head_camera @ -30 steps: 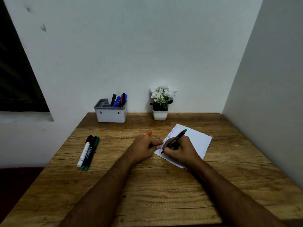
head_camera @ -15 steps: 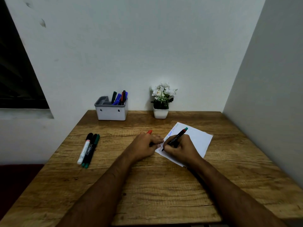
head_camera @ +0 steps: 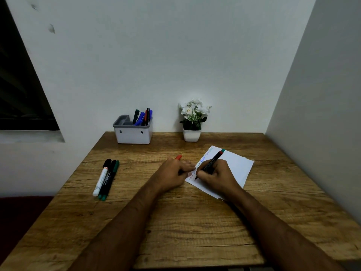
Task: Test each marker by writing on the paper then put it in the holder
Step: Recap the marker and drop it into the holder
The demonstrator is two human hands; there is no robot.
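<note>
while the right hand point(head_camera: 216, 176) grips the marker point(head_camera: 212, 163) tip-down on the paper point(head_camera: 238, 165), the left hand point(head_camera: 172, 173), curled round a red cap point(head_camera: 178, 157), should pin the sheet flat.

We find bare counter point(head_camera: 195, 222) across the near half and along the strip between the holder point(head_camera: 133, 133) and the flower pot point(head_camera: 191, 134), both of which stand against the back wall. The left side is obstructed by three markers point(head_camera: 106, 178) lying side by side, and the right centre by the paper point(head_camera: 234, 167), on which the right hand point(head_camera: 216, 176) rests and whose left edge the left hand point(head_camera: 172, 173) touches. The side wall closes off the right edge.
</note>
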